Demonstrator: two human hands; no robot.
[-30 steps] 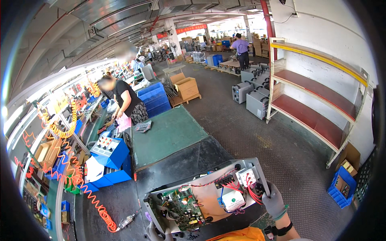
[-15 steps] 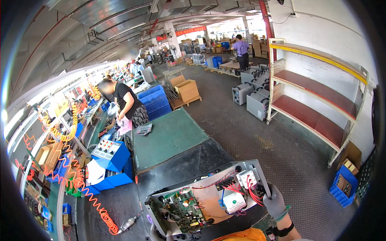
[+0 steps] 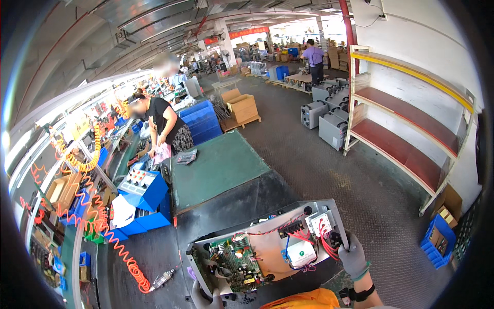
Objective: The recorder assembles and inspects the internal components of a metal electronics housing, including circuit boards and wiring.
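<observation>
An open grey metal chassis (image 3: 271, 253) tilts over the near end of the workbench. Inside it are a green circuit board (image 3: 237, 265) on the left, a white box-shaped part (image 3: 300, 254) and a white block (image 3: 320, 223) with red wires. My right hand (image 3: 354, 261), in a grey glove, is closed around the chassis's right end plate. At the lower left end, my left hand (image 3: 207, 297), also gloved, grips the edge; the picture's bottom cuts part of it off. Left of the chassis, a pneumatic screwdriver (image 3: 163, 278) on an orange coiled hose lies on the black bench top.
A blue control box (image 3: 141, 186) with knobs stands on the bench's left side, above blue bins. Green matting (image 3: 221, 167) covers the far bench, where a co-worker (image 3: 163, 123) handles something pink. A rolling shelf rack (image 3: 406, 134) and a blue crate (image 3: 438, 241) stand at right.
The co-worker at the far bench has straightened slightly. My view has shifted a little; the chassis stays in both hands, nearly unmoved, and my left hand shows more.
</observation>
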